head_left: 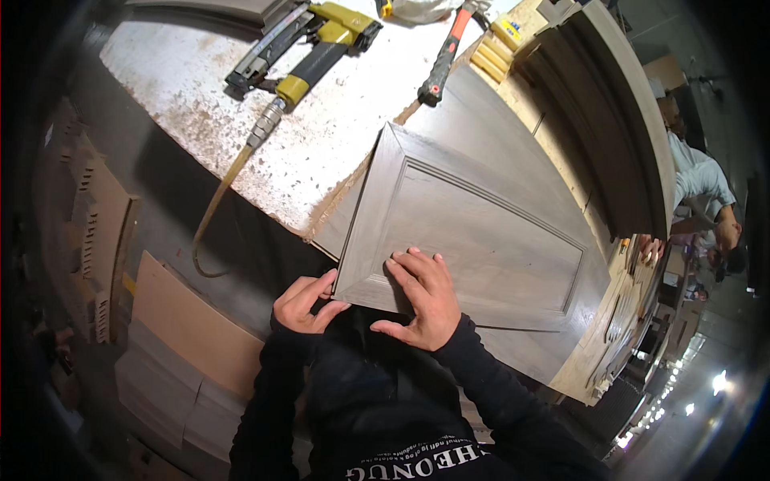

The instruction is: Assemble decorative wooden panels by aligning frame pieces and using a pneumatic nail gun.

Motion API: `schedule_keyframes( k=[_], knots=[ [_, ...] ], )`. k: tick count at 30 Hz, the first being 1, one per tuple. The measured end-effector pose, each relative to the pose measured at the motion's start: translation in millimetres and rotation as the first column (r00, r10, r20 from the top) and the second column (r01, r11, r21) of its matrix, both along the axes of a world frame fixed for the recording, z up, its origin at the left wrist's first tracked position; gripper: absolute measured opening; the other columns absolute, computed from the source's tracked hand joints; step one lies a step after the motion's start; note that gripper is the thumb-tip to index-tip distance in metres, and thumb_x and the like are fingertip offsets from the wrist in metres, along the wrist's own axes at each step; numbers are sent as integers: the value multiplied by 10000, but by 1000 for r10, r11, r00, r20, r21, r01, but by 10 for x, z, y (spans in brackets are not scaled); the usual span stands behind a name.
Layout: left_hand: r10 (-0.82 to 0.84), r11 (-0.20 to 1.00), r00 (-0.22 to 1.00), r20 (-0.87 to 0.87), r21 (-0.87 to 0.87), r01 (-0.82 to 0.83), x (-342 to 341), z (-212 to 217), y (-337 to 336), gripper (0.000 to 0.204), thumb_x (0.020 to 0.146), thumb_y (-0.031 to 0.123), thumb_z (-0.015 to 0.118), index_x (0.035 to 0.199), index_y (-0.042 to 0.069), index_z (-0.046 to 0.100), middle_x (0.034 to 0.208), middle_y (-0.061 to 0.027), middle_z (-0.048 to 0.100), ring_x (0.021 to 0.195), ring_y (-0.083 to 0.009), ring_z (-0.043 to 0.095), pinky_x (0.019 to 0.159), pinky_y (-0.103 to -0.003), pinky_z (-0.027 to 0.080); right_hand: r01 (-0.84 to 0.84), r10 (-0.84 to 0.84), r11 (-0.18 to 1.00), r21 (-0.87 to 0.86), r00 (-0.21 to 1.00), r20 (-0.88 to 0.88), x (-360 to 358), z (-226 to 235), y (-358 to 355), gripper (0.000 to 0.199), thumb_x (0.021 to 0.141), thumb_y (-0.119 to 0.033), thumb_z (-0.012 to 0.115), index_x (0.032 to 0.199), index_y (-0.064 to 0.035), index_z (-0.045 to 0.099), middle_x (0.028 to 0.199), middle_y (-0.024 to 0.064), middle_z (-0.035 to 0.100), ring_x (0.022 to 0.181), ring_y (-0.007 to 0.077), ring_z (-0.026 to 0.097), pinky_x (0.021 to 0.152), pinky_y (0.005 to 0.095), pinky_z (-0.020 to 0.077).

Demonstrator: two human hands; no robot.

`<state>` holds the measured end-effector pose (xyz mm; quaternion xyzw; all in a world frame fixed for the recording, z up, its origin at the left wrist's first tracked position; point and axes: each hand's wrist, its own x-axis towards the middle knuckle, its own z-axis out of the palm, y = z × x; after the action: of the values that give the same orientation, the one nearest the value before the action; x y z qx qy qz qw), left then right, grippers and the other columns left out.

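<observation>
A grey-brown wooden cabinet door [473,220] with a recessed centre panel and mitred corners lies in front of me on a larger flat board [481,120] of similar colour. At its near left corner is my left hand [303,303], the fingertips against the left edge and the thumb at the near edge, pinching the corner. My right hand [425,297] rests on the door's near frame and panel with fingers spread. Its thumb points left, close to the near edge. The undersides of my left fingers are hidden.
On the white, scuffed tabletop [200,88] lie a yellow-and-black nail gun [321,48] with an air hose [220,184] and a hammer [445,60]. Yellow bottles [497,48] stand beyond. Curved dark panels [601,112] rise at the right, near another person [698,172]. Cardboard [192,321] stands at lower left.
</observation>
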<state>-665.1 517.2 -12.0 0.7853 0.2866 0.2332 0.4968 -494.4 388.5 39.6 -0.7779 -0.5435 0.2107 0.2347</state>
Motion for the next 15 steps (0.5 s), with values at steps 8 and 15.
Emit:
schedule_keyframes(
  k=[8, 15],
  knots=[
    [-40, 996, 997, 70, 85, 34, 36, -129, 69, 500, 540, 78, 790, 1003, 8, 615, 710, -76, 596, 588, -159, 582, 532, -242, 480, -12, 22, 996, -87, 993, 118, -40, -25, 66, 708, 648, -506, 671, 1224, -136, 489, 1248, 91, 443, 1198, 306, 354, 990, 505, 223],
    [41, 999, 998, 37, 27, -42, 33, -121, 15, 477, 519, 101, 799, 963, 39, 638, 693, -62, 589, 567, -166, 573, 511, -250, 462, -6, 14, 999, -39, 979, 202, -80, -64, 100, 606, 653, -464, 679, 1155, -146, 561, 1186, 73, 498, 1129, 289, 408, 943, 481, 264]
  ],
)
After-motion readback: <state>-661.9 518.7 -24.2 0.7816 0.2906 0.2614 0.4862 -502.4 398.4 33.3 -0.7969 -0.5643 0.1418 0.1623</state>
